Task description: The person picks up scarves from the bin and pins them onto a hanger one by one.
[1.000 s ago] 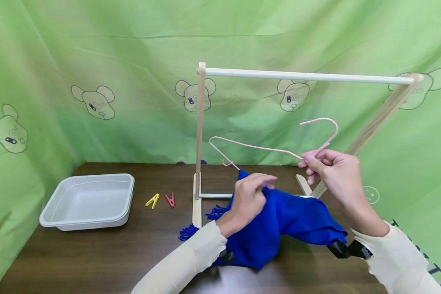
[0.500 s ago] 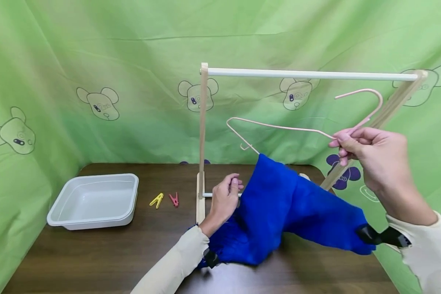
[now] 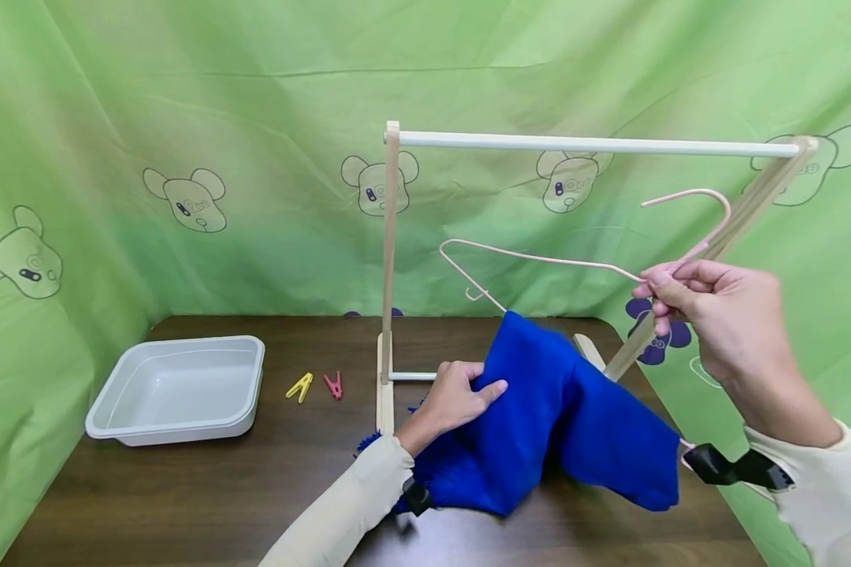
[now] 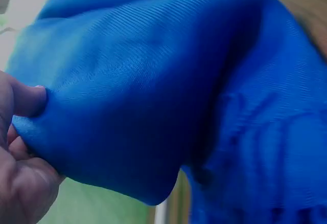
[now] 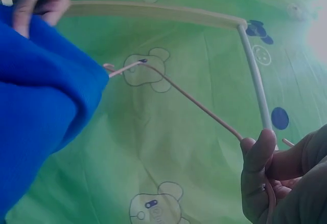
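A blue fringed scarf (image 3: 525, 425) hangs folded over the lower bar of a pink wire hanger (image 3: 560, 261), its fringed end low on the left. My right hand (image 3: 737, 323) pinches the hanger at the base of its hook, holding it tilted in front of the rack. My left hand (image 3: 457, 398) pinches the scarf's left edge, thumb on the near side; the left wrist view shows the thumb on the cloth (image 4: 117, 81) and fingers beneath. Most of the hanger's lower bar is hidden by the scarf.
A wooden rack with a white top rail (image 3: 596, 146) stands behind the hanger. Left of it, a yellow clothespin (image 3: 300, 387) and a red clothespin (image 3: 333, 385) lie on the brown table (image 3: 184, 504), beside a pale grey basin (image 3: 184, 431). Green printed curtain surrounds the table.
My right hand has carried the hanger and scarf rightward and up, then slightly down. My left hand left the scarf's upper part, drew back leftward, then took the scarf's left edge.
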Tool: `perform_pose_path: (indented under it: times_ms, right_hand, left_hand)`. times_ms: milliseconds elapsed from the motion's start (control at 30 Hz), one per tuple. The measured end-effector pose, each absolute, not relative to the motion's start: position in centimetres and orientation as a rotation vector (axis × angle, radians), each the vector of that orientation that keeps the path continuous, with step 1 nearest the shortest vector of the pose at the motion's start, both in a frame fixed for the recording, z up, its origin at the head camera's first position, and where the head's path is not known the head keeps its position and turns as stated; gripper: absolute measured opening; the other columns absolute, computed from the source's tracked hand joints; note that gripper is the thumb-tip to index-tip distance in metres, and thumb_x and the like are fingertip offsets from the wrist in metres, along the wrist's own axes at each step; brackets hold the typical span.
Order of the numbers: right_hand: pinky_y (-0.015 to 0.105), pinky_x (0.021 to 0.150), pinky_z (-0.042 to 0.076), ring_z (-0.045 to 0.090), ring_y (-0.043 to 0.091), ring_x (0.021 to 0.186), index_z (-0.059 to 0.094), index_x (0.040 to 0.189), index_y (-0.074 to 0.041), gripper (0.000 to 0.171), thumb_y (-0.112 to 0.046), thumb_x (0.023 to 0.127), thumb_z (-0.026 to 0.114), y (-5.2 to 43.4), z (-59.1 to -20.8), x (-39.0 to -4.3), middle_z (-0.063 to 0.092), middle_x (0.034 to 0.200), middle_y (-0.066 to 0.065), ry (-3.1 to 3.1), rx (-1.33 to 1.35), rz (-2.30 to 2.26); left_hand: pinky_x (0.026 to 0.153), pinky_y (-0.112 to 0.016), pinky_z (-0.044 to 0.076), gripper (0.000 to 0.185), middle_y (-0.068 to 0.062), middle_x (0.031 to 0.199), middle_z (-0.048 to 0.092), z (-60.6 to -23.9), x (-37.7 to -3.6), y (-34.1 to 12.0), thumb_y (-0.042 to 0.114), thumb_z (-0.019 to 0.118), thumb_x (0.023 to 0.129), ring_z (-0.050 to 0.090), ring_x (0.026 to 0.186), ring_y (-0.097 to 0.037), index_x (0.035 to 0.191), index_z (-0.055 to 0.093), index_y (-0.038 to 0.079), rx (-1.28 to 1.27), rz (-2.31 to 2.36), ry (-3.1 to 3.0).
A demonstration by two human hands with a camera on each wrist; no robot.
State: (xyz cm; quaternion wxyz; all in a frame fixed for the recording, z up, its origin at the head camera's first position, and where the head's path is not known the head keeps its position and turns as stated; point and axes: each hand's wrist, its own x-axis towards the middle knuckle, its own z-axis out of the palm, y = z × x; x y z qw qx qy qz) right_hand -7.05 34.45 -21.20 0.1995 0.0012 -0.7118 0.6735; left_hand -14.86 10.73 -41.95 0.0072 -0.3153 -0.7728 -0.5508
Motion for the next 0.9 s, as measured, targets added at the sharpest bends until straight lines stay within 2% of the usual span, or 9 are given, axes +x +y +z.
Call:
perform_pose_path:
  times_ms: [167, 300, 400, 500, 567, 633, 733, 800, 900]
  right_hand:
    - [0.024, 0.04, 0.05, 0.056, 0.018, 0.041, 0.078, 0.083, 0.001, 0.006, -0.003, 0.086, 0.078, 34.7, -21.8, -6.9, 0.076, 0.071, 0.007, -2.053, -0.034, 1.837]
    - [0.024, 0.042, 0.051, 0.058, 0.015, 0.045, 0.079, 0.081, -0.004, 0.008, -0.007, 0.088, 0.077, 34.8, -22.2, -6.9, 0.076, 0.072, 0.004, -2.133, -0.063, 1.812]
    - [0.023, 0.042, 0.051, 0.06, 0.015, 0.047, 0.078, 0.081, -0.003, 0.009, -0.004, 0.09, 0.075, 34.8, -22.6, -6.9, 0.076, 0.072, 0.004, -2.144, -0.02, 1.85]
    - [0.023, 0.043, 0.051, 0.06, 0.016, 0.047, 0.078, 0.082, -0.002, 0.01, 0.001, 0.09, 0.073, 34.7, -22.9, -6.6, 0.076, 0.073, 0.005, -2.135, 0.028, 1.894]
    - [0.023, 0.043, 0.051, 0.06, 0.016, 0.047, 0.078, 0.082, -0.002, 0.011, 0.002, 0.091, 0.072, 34.6, -22.9, -6.5, 0.077, 0.074, 0.005, -2.127, 0.038, 1.897]
    - [0.024, 0.042, 0.051, 0.059, 0.016, 0.046, 0.078, 0.082, -0.002, 0.012, 0.002, 0.091, 0.072, 34.5, -22.8, -6.3, 0.077, 0.074, 0.005, -2.116, 0.041, 1.9]
    - [0.025, 0.042, 0.05, 0.058, 0.017, 0.045, 0.077, 0.082, 0.0, 0.011, 0.003, 0.091, 0.071, 34.5, -22.8, -6.0, 0.077, 0.075, 0.006, -2.113, 0.048, 1.898]
    - [0.025, 0.043, 0.05, 0.058, 0.017, 0.044, 0.077, 0.082, 0.0, 0.01, 0.002, 0.091, 0.072, 34.5, -22.8, -5.8, 0.077, 0.075, 0.005, -2.123, 0.045, 1.891]
    - [0.024, 0.043, 0.049, 0.058, 0.017, 0.044, 0.077, 0.082, 0.0, 0.01, 0.001, 0.091, 0.072, 34.5, -22.9, -5.6, 0.076, 0.075, 0.005, -2.129, 0.033, 1.886]
  left_hand:
    - [0.056, -0.013, 0.044, 0.03, -0.003, 0.061, 0.065, -39.3, -15.3, 10.9, 0.016, 0.077, 0.089, 0.05, 0.055, 0.004, 0.065, 0.064, 0.005, -0.977, -1.835, -2.241]
    - [0.061, -0.013, 0.047, 0.019, -0.006, 0.071, 0.072, -36.9, -15.8, 11.1, 0.013, 0.078, 0.088, 0.053, 0.062, 0.005, 0.072, 0.071, 0.005, -0.989, -1.831, -2.141]
    - [0.059, -0.013, 0.044, 0.019, -0.002, 0.067, 0.068, -35.2, -16.4, 11.1, 0.012, 0.078, 0.087, 0.052, 0.061, 0.005, 0.071, 0.071, 0.006, -0.99, -1.78, -2.085]
    - [0.052, -0.013, 0.033, 0.035, 0.005, 0.054, 0.048, -33.7, -16.9, 11.2, 0.014, 0.076, 0.089, 0.042, 0.052, 0.002, 0.06, 0.056, 0.01, -0.976, -1.682, -2.085]
    - [0.049, -0.015, 0.025, 0.045, 0.007, 0.053, 0.033, -33.1, -17.3, 11.3, 0.014, 0.074, 0.09, 0.034, 0.047, -0.002, 0.057, 0.043, 0.013, -0.954, -1.572, -2.126]
    - [0.049, -0.018, 0.022, 0.046, 0.006, 0.055, 0.027, -32.7, -17.5, 11.4, 0.016, 0.071, 0.091, 0.032, 0.047, -0.007, 0.059, 0.039, 0.013, -0.917, -1.428, -2.198]
    - [0.051, -0.02, 0.033, 0.027, 0.003, 0.059, 0.047, -32.6, -17.6, 11.7, 0.018, 0.073, 0.09, 0.048, 0.054, -0.012, 0.069, 0.056, 0.011, -0.844, -1.189, -2.3]
    - [0.061, -0.023, 0.045, 0.012, 0.001, 0.074, 0.064, -32.6, -17.6, 11.9, 0.019, 0.077, 0.087, 0.062, 0.068, -0.015, 0.086, 0.067, 0.011, -0.806, -1.061, -2.336]
    - [0.08, -0.03, 0.052, 0.023, -0.003, 0.098, 0.073, -32.9, -17.6, 12.0, 0.018, 0.082, 0.084, 0.069, 0.092, -0.018, 0.103, 0.072, 0.01, -0.791, -0.937, -2.336]
